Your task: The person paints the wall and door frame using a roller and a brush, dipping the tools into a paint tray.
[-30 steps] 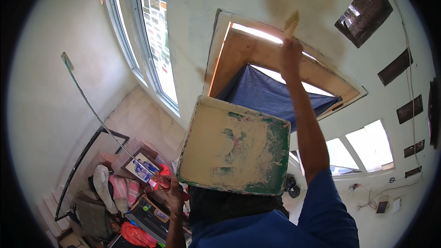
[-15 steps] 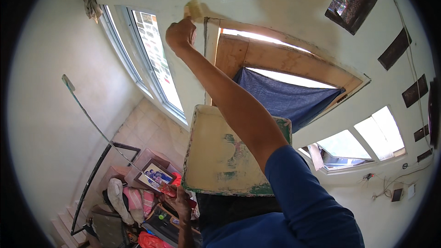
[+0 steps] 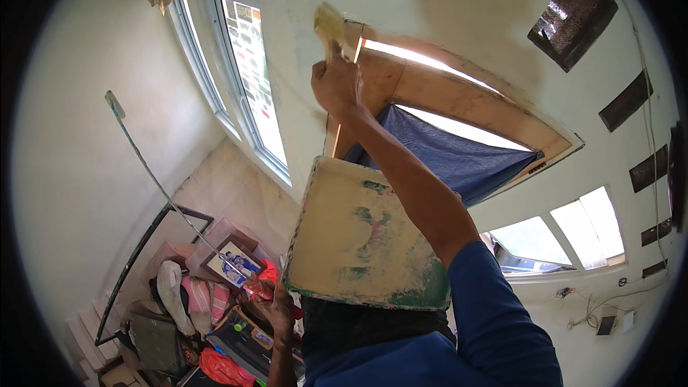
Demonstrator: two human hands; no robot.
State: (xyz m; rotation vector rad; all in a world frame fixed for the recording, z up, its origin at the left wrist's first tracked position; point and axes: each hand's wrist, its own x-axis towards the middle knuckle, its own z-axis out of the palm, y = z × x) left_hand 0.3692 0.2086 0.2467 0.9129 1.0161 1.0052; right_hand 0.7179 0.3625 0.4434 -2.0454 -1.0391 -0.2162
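My right hand (image 3: pixel 337 86) grips a paintbrush (image 3: pixel 330 26) with pale yellowish bristles. The brush is at the cream wall (image 3: pixel 301 64), beside the upper left corner of a wooden frame (image 3: pixel 390 75). Low on the left, my left hand (image 3: pixel 278 314) is closed round the red grip of a long thin pole (image 3: pixel 166 193). A flat paint roller head (image 3: pixel 115 105) sits at the pole's far end. Between my arms is a paint tray (image 3: pixel 337 244) coated in cream paint, with green and dark smears; what bears it is hidden.
A blue cloth (image 3: pixel 451 143) hangs across the wooden frame. Windows (image 3: pixel 251 64) open the wall at left, others (image 3: pixel 588 226) at right. Below on the left lie a framed picture (image 3: pixel 233 261), pink striped cloth (image 3: pixel 211 301), a red plastic bag (image 3: pixel 222 367) and a dark bent bar (image 3: pixel 136 272).
My right hand and the paintbrush have moved right and slightly down, toward the frame's corner. The view has shifted a little. My left hand keeps its hold on the pole.
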